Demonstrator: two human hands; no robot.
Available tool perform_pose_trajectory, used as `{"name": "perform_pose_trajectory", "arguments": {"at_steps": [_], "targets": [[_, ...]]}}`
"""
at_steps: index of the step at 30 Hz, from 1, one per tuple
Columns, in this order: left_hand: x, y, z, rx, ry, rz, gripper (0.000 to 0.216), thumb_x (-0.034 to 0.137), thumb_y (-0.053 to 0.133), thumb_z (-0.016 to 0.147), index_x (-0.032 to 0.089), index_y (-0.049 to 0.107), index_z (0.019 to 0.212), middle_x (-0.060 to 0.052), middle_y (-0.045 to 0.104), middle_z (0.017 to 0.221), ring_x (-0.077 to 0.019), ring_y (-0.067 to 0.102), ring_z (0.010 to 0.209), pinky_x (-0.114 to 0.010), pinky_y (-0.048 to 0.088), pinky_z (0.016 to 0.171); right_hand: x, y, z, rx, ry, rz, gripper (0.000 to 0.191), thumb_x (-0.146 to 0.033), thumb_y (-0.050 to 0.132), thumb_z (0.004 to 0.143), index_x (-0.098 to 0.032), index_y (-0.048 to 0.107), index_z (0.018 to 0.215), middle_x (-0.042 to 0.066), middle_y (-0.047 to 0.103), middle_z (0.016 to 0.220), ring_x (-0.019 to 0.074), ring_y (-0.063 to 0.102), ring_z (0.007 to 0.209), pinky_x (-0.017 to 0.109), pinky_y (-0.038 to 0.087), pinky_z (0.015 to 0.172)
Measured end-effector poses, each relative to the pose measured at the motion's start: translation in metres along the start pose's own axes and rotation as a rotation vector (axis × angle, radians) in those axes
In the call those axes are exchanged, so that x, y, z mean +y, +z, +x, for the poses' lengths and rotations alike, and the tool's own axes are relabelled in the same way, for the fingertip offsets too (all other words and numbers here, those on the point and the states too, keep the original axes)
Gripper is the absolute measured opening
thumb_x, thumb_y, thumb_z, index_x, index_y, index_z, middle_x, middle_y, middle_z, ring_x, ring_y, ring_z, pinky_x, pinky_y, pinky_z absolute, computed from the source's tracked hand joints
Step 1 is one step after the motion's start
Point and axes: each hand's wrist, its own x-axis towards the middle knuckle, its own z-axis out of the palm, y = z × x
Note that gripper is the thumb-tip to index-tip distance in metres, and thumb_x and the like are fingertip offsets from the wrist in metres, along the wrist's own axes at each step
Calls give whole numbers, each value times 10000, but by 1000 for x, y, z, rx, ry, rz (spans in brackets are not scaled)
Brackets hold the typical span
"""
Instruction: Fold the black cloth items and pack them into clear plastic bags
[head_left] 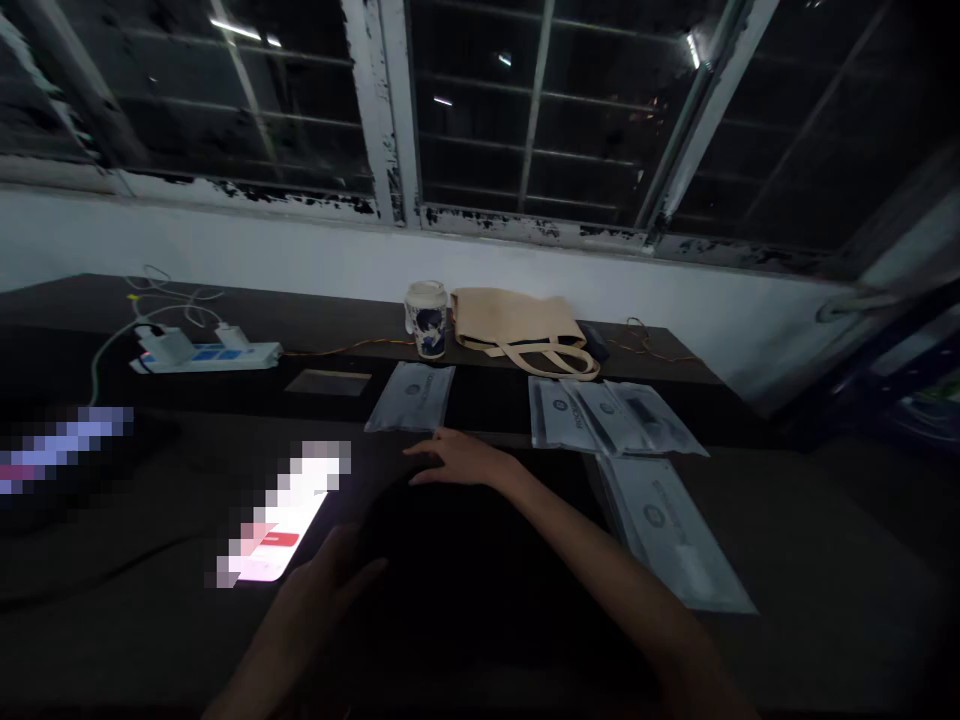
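Note:
A very dark, black area (pixel 480 560), perhaps cloth, lies between and under my hands; its outline is hard to make out. My right hand (pixel 465 460) reaches across its far edge, thumb and fingers apart, with nothing visible in them. Just beyond those fingers is a pale printed plastic pouch (pixel 411 395). My left hand (pixel 326 575) rests low at the near left of the black area, dim and slightly blurred, its thumb spread away from the fingers. To its left lies a phone (pixel 289 510) with a bright, pixelated screen.
More plastic pouches (pixel 667 520) lie to the right. Behind stand a patterned cup (pixel 428 320) and a beige tote bag (pixel 514 318). A white power strip (pixel 225 357) with plugs and cables sits at the back left. Another lit screen (pixel 60 448) shows at far left.

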Motion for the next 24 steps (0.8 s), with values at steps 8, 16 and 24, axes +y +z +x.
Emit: {"name": "perform_pose_trajectory", "arguments": {"at_steps": [8, 16, 24], "targets": [[10, 6, -12, 128, -94, -313, 591, 489, 623, 722, 218, 460, 1222, -78, 652, 1141, -274, 612, 1064, -382, 526, 851, 13, 9, 32, -42, -37, 233, 259, -390, 703, 735, -174, 562, 763, -26, 593, 794, 116, 544, 729, 209, 388, 645], [10, 9, -24, 20, -291, -195, 578, 540, 578, 720, 203, 518, 1185, -68, 719, 948, -242, 699, 634, -344, 565, 589, 21, -1, 27, 322, 60, 295, 298, -423, 678, 726, -182, 503, 739, -52, 509, 689, 116, 492, 668, 210, 329, 595], [36, 4, -24, 127, -190, -367, 438, 518, 603, 731, 248, 601, 1075, -10, 722, 981, -242, 672, 928, -278, 556, 692, 13, -16, 18, 122, -31, 303, 236, -367, 721, 710, -183, 649, 840, -14, 644, 800, 146, 594, 772, 226, 405, 689]]}}
